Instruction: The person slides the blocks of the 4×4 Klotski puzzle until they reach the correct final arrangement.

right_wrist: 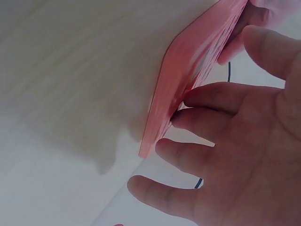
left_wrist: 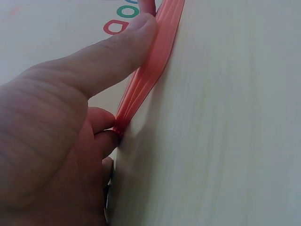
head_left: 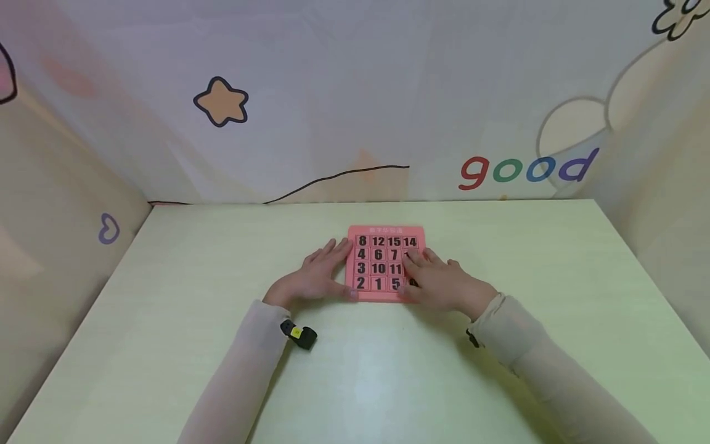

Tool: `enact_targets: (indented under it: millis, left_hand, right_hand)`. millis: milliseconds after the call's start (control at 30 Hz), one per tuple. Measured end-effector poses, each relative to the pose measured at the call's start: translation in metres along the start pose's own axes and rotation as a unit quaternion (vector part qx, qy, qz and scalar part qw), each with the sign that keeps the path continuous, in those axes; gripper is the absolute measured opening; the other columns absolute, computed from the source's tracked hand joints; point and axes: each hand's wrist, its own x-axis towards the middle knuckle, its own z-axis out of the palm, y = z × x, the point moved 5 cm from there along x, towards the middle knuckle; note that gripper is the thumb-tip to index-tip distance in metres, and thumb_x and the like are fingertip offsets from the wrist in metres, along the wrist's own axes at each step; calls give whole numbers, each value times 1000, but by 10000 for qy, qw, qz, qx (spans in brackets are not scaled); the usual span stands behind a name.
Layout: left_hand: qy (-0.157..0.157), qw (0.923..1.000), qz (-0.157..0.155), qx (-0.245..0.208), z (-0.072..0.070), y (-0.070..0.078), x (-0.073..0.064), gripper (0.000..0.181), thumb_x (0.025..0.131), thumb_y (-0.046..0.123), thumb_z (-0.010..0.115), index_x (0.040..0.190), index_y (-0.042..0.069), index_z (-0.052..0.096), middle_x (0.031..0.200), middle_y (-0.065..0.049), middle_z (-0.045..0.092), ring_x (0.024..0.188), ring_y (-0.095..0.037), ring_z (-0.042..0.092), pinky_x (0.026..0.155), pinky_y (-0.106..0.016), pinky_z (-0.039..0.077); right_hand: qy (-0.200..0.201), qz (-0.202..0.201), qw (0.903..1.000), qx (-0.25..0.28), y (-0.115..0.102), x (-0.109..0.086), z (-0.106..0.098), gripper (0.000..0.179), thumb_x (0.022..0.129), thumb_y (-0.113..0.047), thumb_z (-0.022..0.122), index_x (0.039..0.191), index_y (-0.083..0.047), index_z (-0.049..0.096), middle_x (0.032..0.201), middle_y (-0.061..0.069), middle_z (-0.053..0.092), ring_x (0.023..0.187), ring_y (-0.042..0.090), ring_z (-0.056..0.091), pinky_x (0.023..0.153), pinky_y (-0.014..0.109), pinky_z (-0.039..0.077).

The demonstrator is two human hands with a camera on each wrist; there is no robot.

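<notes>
A pink number slide puzzle (head_left: pixel 386 296), its square tiles printed with black numbers, lies flat on the table between the two hands. On its left side the left hand (head_left: pixel 316 277) steadies the frame, thumb at the near left corner and fingers along the left edge. The left wrist view shows that thumb (left_wrist: pixel 113 56) against the pink rim. From the right, the right hand (head_left: pixel 444 283) reaches over the tiles with fingers extended. Its fingertips touch the right-hand column and hide some numbers there. In the right wrist view its fingers (right_wrist: pixel 211 117) are spread, some at the puzzle's face.
The pale table (head_left: pixel 355 382) extends around the puzzle on all sides. Behind it hangs a printed cloth backdrop (head_left: pixel 333 92) with a star and the word "good". Cloth walls also stand at left and right. A black strap device (head_left: pixel 299 335) sits on the left wrist.
</notes>
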Motion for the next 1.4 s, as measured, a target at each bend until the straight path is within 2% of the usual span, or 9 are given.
enact_targets:
  millis: [200, 333, 533, 700, 933, 1200, 1400]
  left_hand:
    - [14, 9998, 74, 160, -3, 2, 2, 109, 74, 52, 74, 153, 24, 5, 155, 11, -2, 140, -11, -13, 111, -40, -4]
    - [31, 9997, 109, 238, -6, 3, 2, 109, 74, 54, 72, 153, 24, 4, 156, 9, -2, 140, -12, -14, 111, -43, -3]
    - [98, 9997, 72, 194, -9, 5, 1, 108, 74, 54, 73, 153, 25, 4, 156, 10, -2, 140, -11, -12, 111, -44, -2]
    - [103, 9999, 29, 118, -6, 3, -2, 109, 73, 54, 74, 153, 26, 6, 156, 10, 0, 140, -11, -12, 111, -46, -1]
    - [154, 9999, -28, -32, 1, -1, -5, 110, 70, 56, 75, 153, 29, 8, 156, 11, 2, 140, -11, -11, 111, -49, 0]
    - [220, 9995, -52, -214, 3, 3, -2, 109, 70, 53, 76, 152, 32, 9, 156, 12, 1, 141, -14, -9, 110, -52, 2]
    - [451, 9989, 22, -100, 8, 3, -5, 107, 70, 51, 77, 153, 25, 14, 157, 7, 7, 142, -16, -7, 111, -47, -1]
  right_hand:
    - [94, -107, 9999, -67, -3, -10, 2, 75, 95, -51, 46, 149, -5, 23, 155, 14, 14, 139, 41, 8, 101, 68, 16]
    - [166, -146, 9997, -116, -6, -17, 3, 76, 94, -52, 48, 149, -5, 25, 155, 14, 16, 139, 41, 10, 102, 67, 17]
    - [217, -196, 9994, -160, -10, -22, 2, 75, 93, -51, 51, 148, -5, 29, 154, 14, 20, 139, 40, 10, 102, 66, 16]
    - [251, -242, 9992, -180, -10, -23, 4, 74, 93, -51, 51, 147, -5, 31, 153, 13, 22, 140, 39, 11, 103, 66, 17]
    - [446, -321, 9985, -58, -6, -9, -2, 72, 94, -47, 51, 148, -5, 29, 154, 14, 18, 140, 40, 10, 102, 66, 20]
    - [259, 216, 9994, 126, 10, 13, -13, 74, 94, -45, 52, 150, -6, 23, 156, 14, 11, 140, 38, 4, 103, 66, 15]
    - [223, 305, 9991, 201, 14, 18, -4, 73, 93, -45, 54, 149, -6, 28, 156, 12, 15, 140, 38, 7, 103, 66, 15]
